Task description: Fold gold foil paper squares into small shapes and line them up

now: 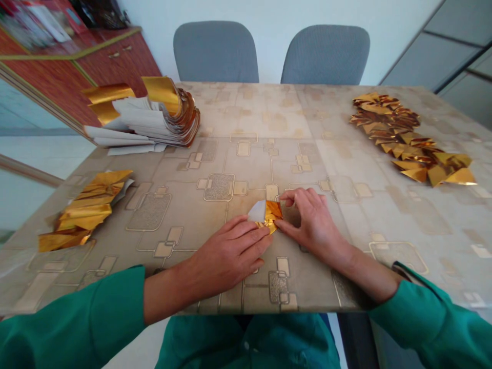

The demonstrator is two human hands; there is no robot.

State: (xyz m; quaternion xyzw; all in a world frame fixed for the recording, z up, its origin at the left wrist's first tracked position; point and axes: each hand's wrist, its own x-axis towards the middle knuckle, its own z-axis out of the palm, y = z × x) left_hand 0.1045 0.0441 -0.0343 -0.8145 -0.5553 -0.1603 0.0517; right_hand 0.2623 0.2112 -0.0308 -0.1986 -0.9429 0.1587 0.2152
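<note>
A small piece of gold foil paper point(273, 210), partly folded with its white back showing at the left, lies on the table in front of me. My left hand point(232, 251) rests flat over its lower left part, fingers stretched out and side by side. At its right edge is my right hand point(313, 220), thumb and index finger touching the paper's edge with a gap between them. The left fingertips hide the paper's lower left corner.
Folded gold paper pieces point(403, 136) lie in a long row at the right. A thick stack of gold-and-white sheets point(154, 115) stands back left. Nearer left is a smaller gold paper pile point(86, 210). Two grey chairs point(215, 54) stand behind the patterned table point(249, 159).
</note>
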